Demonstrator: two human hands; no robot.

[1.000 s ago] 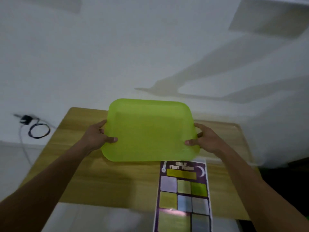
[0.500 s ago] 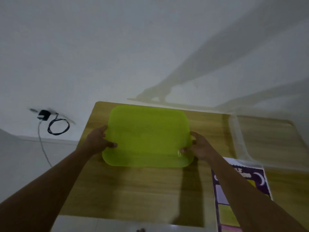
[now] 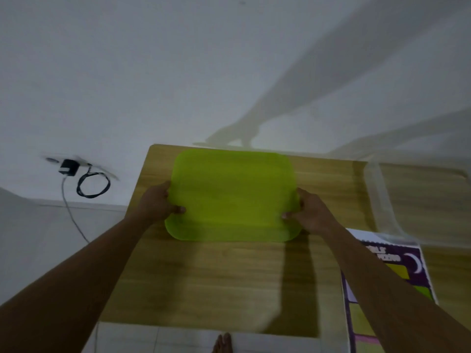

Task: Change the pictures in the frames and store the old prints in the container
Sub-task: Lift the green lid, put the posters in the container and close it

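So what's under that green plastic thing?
Only the wooden table shows around the green lid. The lid is opaque, so anything directly beneath it is hidden, and whether it rests on the table is unclear.

two hands (image 3: 158, 202) (image 3: 312, 212), one lid (image 3: 233, 197), one container (image 3: 382, 197), one print (image 3: 405, 258)

The only camera sits on the person's head, looking forward and down, close to the left hand (image 3: 155, 203), right hand (image 3: 314, 213) and green lid (image 3: 233, 197).

Wooden table (image 3: 204, 276): purple print (image 3: 393, 253), clear container (image 3: 382, 200)
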